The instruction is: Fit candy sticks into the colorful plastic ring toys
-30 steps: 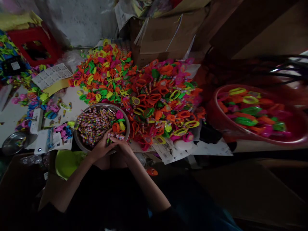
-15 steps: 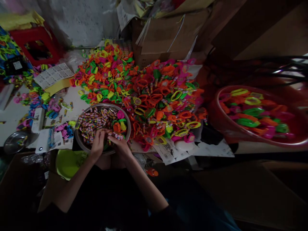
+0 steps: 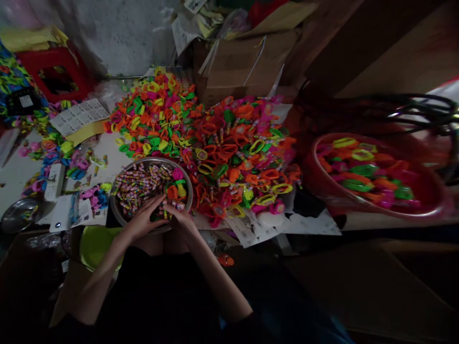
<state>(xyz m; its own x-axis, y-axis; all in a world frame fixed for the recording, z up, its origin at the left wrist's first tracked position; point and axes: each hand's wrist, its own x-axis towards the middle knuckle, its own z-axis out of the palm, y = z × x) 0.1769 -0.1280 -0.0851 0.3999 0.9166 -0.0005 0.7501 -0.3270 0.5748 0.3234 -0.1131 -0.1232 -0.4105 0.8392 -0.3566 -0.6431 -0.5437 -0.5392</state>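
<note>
Since the last frame, our left hand (image 3: pixel 145 220) has gone from bunched and upright to lying flatter across the near side of the metal bowl (image 3: pixel 191 191). Fingers on that one are stretched out fairly close together, thumb apart, and we can't see them gripping anything. Our right hand (image 3: pixel 182 220) is curled around a few small wrapped sticks (image 3: pixel 172 204), though the fingertips are partly hidden.

Bowl's at the near edge, right by our lap, probably so both hands can work over it without much reach. Most of the loose wrapped sticks (image 3: pixel 138 184) sit in its left side, with a few colorful plastic pieces (image 3: pixel 172 192) bunched at the right, which looks like a handy way to keep the two apart. Holding several sticks at once likely saves trips.

As for the surface, it's a pale table (image 3: pixel 107 148) with two big neon heaps just past the bowl, one at the back (image 3: pixel 154 114) and another to the right (image 3: pixel 229 157). Farther right there's a red tub (image 3: pixel 314 150) of similar bits. Pretty dim room, honestly: stained gray wall (image 3: pixel 125 38), a battered cardboard box (image 3: pixel 236 62), a red stool (image 3: pixel 77 71) and tangled dark cables (image 3: pixel 423 110).
</note>
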